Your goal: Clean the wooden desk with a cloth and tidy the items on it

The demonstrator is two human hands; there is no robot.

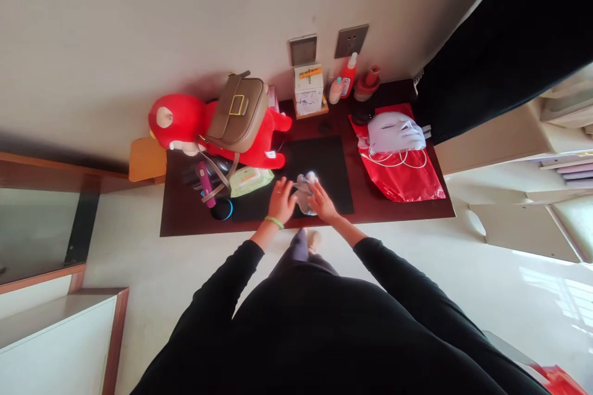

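Both my hands meet over a black mat [331, 166] on a dark red-brown table [403, 210]. Between them is a small pale blue-and-white bundle [306, 188], maybe cloth or a wrapped item; I cannot tell which. My left hand [281, 200], a green band at its wrist, rests with curled fingers against the bundle's left side. My right hand [322, 202] grips the bundle from the right, fingers closed on it. Black sleeves cover both arms.
A red plush toy [185, 123] with a tan handbag [238, 112] lies at the table's left, beside a green wipes pack [250, 180]. A white face mask [396, 133] sits on a red bag [403, 176] at right. A box [308, 89] and bottles [347, 77] line the wall.
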